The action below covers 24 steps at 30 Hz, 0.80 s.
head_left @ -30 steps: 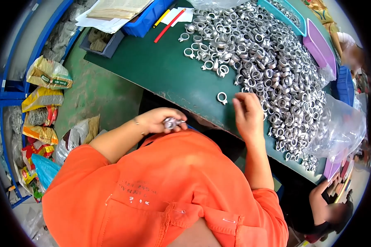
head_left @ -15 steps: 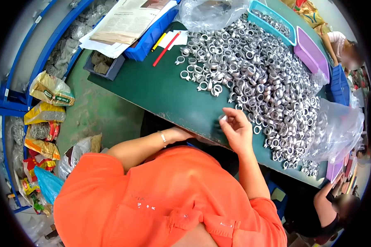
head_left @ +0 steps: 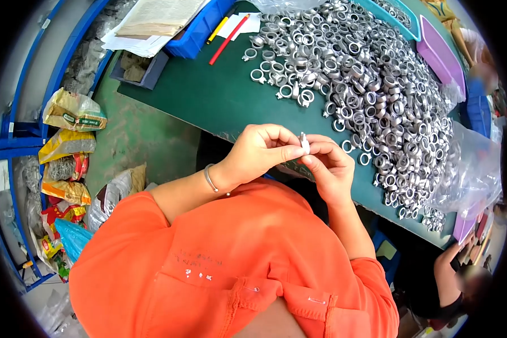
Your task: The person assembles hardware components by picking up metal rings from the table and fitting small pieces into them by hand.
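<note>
Close to the table's near edge, both my hands meet around one small metal ring (head_left: 305, 144), seen nearly edge-on. My left hand (head_left: 259, 151) pinches it from the left between thumb and fingers. From the right, my right hand (head_left: 330, 166) grips the same ring with thumb and fingertips. Beyond my hands, a large heap of silvery metal rings (head_left: 372, 90) with small lugs spreads over the green table (head_left: 208, 96). A few rings lie loose along the heap's left and near edges.
Blue bin (head_left: 192, 42) with papers, grey box (head_left: 146, 73), and red pencil (head_left: 229, 39) stand or lie at the back left. Turquoise basket (head_left: 414, 28), purple tray (head_left: 442, 56) and plastic bag (head_left: 470, 169) border the heap. Two other people are at right.
My left hand has come up from the table's edge to meet my right hand. The single ring that lay apart on the table a second ago is gone from its spot.
</note>
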Motion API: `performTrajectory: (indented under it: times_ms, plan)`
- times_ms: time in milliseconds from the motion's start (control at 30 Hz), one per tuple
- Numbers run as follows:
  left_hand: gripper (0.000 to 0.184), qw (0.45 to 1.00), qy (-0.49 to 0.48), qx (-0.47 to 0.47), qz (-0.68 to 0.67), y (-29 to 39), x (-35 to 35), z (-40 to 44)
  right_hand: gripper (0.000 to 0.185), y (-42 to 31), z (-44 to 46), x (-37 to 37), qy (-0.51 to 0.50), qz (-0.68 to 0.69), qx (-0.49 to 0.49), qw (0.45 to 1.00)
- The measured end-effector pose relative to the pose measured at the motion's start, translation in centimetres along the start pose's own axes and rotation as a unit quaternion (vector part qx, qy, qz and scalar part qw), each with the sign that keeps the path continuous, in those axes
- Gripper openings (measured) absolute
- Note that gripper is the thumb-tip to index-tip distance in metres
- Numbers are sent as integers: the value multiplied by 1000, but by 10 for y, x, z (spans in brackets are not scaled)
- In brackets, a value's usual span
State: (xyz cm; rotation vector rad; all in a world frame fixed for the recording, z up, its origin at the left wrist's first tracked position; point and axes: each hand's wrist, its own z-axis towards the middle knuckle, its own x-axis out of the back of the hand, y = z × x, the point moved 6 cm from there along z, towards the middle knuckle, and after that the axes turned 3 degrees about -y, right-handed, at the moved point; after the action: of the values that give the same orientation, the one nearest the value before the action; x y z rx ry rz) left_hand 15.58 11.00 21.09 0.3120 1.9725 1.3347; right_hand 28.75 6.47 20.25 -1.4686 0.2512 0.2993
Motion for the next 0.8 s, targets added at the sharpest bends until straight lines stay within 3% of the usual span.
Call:
performTrajectory:
  times_ms: [67, 133, 267, 433, 500, 600, 667, 700, 800]
  plan:
    - [9, 1000, -11, -8, -9, -2, -3, 1, 17, -13, -2, -3, -22, -164, 93, 982]
    - [8, 999, -16, -38, 10, -1, -4, 0, 18, -12, -3, -4, -36, -194, 101, 975]
    - [7, 970, -2, -132, 203, 8, -1, -5, 22, -1, 0, 2, 50, -81, 51, 994]
    - [8, 937, -5, -191, 294, 19, -7, -9, 19, 10, 2, 6, 40, 55, -98, 993]
    - [7, 932, -6, -201, 303, 19, -7, -9, 21, 10, 1, 6, 12, 48, -96, 994]
    - [8, 929, -4, -194, 314, 16, -7, -9, 24, 10, 1, 0, -30, 38, -48, 998]
    - [9, 994, 62, -67, 61, 1, 3, -7, 27, -3, 5, 2, 6, 65, 69, 995]
    - [11, 994, 38, -14, 101, 1, 5, -7, 32, -4, 5, 1, 9, 110, 55, 992]
    - [16, 997, 12, 14, 77, -2, 7, -6, 32, -6, 4, -2, 49, 112, 47, 991]
